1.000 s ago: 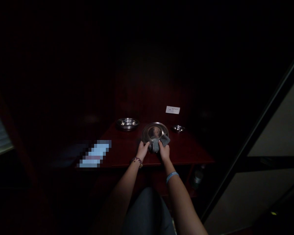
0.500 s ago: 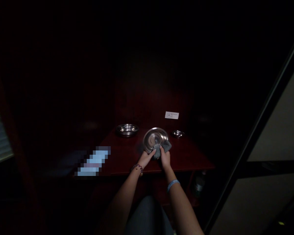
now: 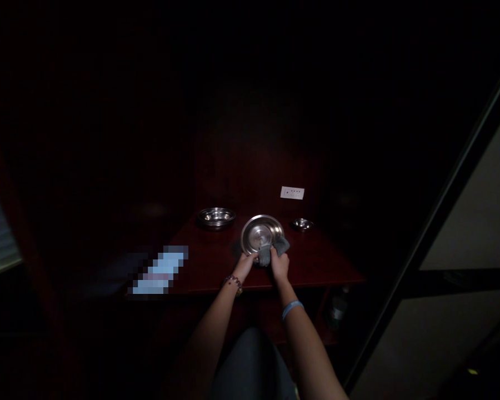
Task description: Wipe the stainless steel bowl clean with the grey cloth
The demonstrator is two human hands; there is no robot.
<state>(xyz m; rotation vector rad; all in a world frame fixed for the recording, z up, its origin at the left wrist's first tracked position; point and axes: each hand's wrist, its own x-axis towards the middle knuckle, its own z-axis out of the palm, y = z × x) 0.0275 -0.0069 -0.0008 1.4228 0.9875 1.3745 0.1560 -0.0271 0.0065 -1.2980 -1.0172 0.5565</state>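
A round shiny metal bowl [image 3: 259, 233] is held tilted above the dark red desk [image 3: 316, 266], its inside turned towards me. My left hand [image 3: 245, 266] grips its lower left rim. My right hand [image 3: 280, 264] is closed on a grey cloth [image 3: 265, 255], which lies over the bowl's lower right rim, with a fold sticking out to the right. The fingers behind the bowl and cloth are hidden.
Stacked metal bowls [image 3: 216, 218] stand at the desk's back left, a smaller metal bowl [image 3: 302, 224] at the back right. A white socket panel [image 3: 292, 193] is on the back wall. A bottle [image 3: 337, 311] stands below the desk, right.
The bowl has shifted slightly left and is turned a little. My left thumb has drawn back from the cloth towards the rim. The whole view has shifted slightly.
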